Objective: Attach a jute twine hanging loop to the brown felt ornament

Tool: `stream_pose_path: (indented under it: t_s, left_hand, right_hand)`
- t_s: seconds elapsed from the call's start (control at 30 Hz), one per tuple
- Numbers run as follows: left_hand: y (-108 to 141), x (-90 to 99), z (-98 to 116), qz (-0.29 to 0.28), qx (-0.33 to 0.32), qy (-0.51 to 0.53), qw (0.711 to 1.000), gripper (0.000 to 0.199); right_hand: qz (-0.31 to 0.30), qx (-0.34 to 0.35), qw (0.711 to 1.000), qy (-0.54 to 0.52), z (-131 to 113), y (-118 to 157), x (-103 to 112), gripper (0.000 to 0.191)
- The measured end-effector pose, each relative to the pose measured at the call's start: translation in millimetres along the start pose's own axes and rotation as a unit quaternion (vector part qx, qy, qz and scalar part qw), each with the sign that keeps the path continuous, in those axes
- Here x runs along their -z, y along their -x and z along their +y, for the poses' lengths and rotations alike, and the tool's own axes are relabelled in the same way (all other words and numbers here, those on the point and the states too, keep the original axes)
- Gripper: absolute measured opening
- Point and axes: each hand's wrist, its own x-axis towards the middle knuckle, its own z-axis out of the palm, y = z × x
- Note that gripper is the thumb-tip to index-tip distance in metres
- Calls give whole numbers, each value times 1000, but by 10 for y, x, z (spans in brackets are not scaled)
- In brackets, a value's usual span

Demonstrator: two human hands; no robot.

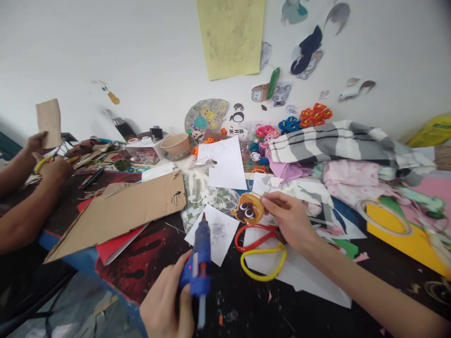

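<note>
My left hand [169, 298] is wrapped round the handle of a blue hot glue gun [200, 260], whose nozzle points up and away over the table. A glue stick sticks out of its back end. Between the thumb and fingers of my right hand [291, 218] is a cartoon cutout [251, 208] with a brown face, big eyes and a yellow-orange hood. Scissors [262, 264] with one red and one yellow handle lie just below that hand, their blades hidden. Under the glue gun's tip lies a smudged white paper [220, 234].
On the left, a co-worker's hands [52, 164] hold scissors and a cardboard piece [49, 123]. A large cardboard sheet [130, 206] lies at centre left. Behind are a bowl [175, 145], crochet flowers [315, 114] and checked cloth [352, 145]. A tape ring [384, 218] lies right.
</note>
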Motion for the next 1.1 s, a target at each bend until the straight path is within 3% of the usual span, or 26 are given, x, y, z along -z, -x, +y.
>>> stream_pose_path:
  t_s: [0.07, 0.2, 0.33, 0.47, 0.6, 0.73, 0.8, 0.93, 1.1]
  left_hand:
    - [-102, -136, -114, -46, -79, -76, 993, 35]
    - [-255, -279, -121, -120, -96, -157, 976, 37]
    - [-271, -217, -59, -159, -75, -177, 968, 42]
    - [-274, -78, 22, -142, -64, -187, 970, 45]
    - [-459, -114, 440, -77, -16, -31, 996, 29]
    - [-881, -356, 1043, -116, -6, 151, 982, 20]
    - [-1116, -468, 1246, -139, 9, 212, 967, 15]
    - [-1449, -552, 1364, -126, -36, 199, 971, 17]
    - [-1570, -496, 1361, -144, -121, 204, 961, 9]
  right_hand:
    - [4, 4, 1000, -3, -30, -32, 32, 29]
    - [-21, 12, 1000, 7, -122, -41, 59, 29]
    - [-26, 8, 999, 34, -201, -45, 63, 32]
    - [-40, 23, 998, 41, -245, -53, 128, 33]
    - [-60, 44, 996, 57, -335, 13, 286, 29]
    - [-86, 45, 994, 44, -459, 135, 477, 26]
    - [-89, 50, 994, 27, -515, 185, 550, 25]
    - [-100, 64, 993, 15, -625, 248, 619, 21]
    - [-129, 74, 988, 43, -734, 301, 619, 19]
